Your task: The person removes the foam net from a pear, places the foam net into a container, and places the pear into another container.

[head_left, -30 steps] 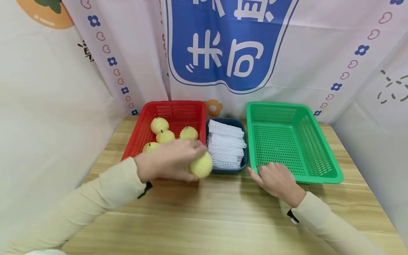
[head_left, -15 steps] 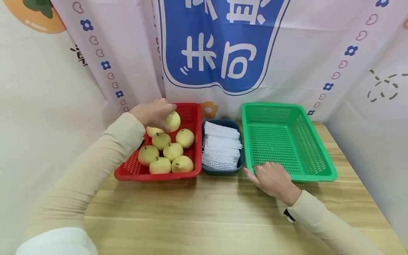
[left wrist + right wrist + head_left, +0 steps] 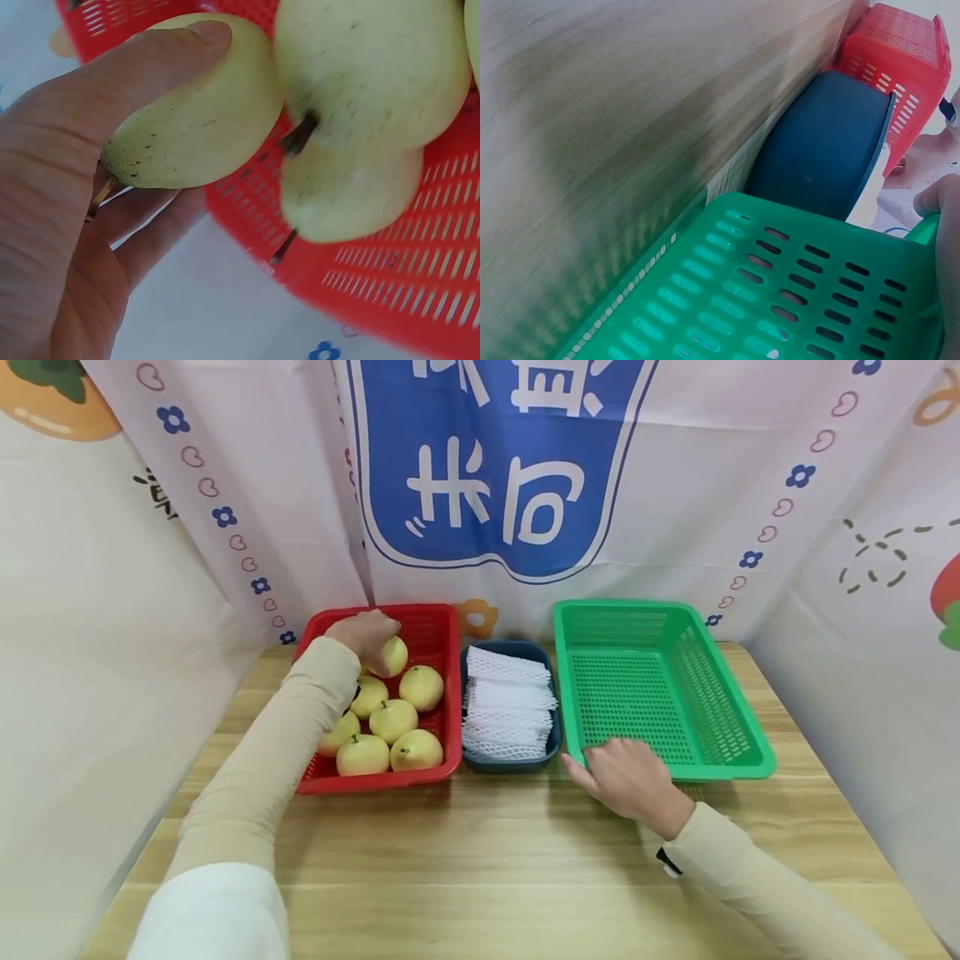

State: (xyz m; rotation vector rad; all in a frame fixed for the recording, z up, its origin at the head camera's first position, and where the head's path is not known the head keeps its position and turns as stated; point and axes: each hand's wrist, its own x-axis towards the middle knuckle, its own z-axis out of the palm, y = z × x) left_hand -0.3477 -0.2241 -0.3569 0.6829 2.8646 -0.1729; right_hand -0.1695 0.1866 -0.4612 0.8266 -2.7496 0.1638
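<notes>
My left hand [image 3: 366,635] is at the back of the red basket [image 3: 454,693], holding a yellow-green pear [image 3: 395,657]. In the left wrist view the thumb lies across this pear [image 3: 202,112] and the fingers reach beneath it. Other pears [image 3: 393,721] lie in front of and beside it, some partly behind my sleeve. My right hand [image 3: 630,781] grips the front left corner of the green basket [image 3: 566,677], which has nothing in it. The right wrist view shows the thumb over the green rim; the other fingers are mostly out of sight.
Between the two baskets stands a dark blue tray [image 3: 510,767] with several white foam net sleeves [image 3: 510,702]. All three containers sit on a wooden table [image 3: 480,877]. A printed cloth [image 3: 495,552] hangs close behind them.
My left hand has carried the pear from the front right of the red basket to its back, then lowered it. The right hand stays on the green rim. The head view has shifted slightly.
</notes>
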